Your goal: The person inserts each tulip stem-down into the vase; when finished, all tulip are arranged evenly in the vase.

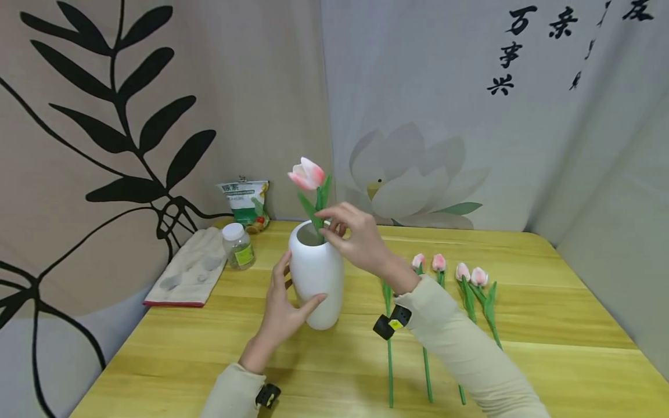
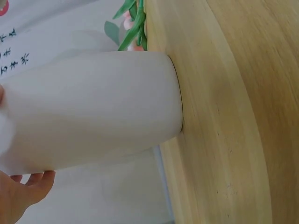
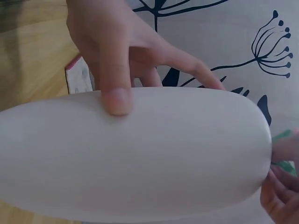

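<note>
Head: white vase (image 1: 317,284) upright on the wooden table (image 1: 209,354); right hand (image 1: 360,235) pinches a pink tulip (image 1: 320,200) around its leaves, thumb meeting fingers, above the vase mouth. Good practice, I judge: stem upright, leaves clear of the rim. Left hand (image 1: 282,316) holds the vase's side, thumb well apart from fingers.

Left wrist: vase base flat on the table, left fingertips against its side.

Right wrist: left thumb presses the wall, fingers behind; light steadying should suffice.
</note>
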`<state>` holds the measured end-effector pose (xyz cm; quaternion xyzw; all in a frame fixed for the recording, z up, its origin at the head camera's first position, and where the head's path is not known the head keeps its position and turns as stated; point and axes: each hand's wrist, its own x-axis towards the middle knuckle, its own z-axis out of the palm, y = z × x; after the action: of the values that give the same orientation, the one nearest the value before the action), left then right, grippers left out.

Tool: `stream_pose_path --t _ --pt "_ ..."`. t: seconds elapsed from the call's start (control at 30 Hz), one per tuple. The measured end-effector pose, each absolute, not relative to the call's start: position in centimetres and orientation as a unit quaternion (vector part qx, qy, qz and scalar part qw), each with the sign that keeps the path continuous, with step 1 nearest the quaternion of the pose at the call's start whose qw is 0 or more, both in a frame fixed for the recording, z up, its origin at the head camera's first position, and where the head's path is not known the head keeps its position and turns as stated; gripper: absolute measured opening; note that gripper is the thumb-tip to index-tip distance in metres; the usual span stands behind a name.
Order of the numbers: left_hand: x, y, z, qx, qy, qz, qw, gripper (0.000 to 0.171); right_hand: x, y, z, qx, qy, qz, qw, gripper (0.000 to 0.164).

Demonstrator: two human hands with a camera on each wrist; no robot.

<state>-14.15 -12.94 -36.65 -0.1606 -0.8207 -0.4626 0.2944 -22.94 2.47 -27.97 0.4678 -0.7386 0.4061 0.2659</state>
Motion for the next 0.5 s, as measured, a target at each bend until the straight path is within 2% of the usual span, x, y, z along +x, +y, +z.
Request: stream_pose_path --t 0.13,0.33,0.5 --pt "-14.1 -12.9 -36.5 -0.167 -0.821 -0.457 0.298 0.093 -22.8 2.6 -28.1 0.492 -0.76 0.35 0.24 0.014" --pt "-15.1 -13.4 -37.7 -0.167 -0.819 -0.462 0.297 0.095 -22.3 2.7 -27.0 0.513 -0.796 0.26 0.188 0.018" --pt "-15.9 -14.0 -39.2 -0.162 -0.82 -0.466 0.288 0.099 -22.2 2.7 -27.2 0.492 -0.793 0.298 0.2 0.02"
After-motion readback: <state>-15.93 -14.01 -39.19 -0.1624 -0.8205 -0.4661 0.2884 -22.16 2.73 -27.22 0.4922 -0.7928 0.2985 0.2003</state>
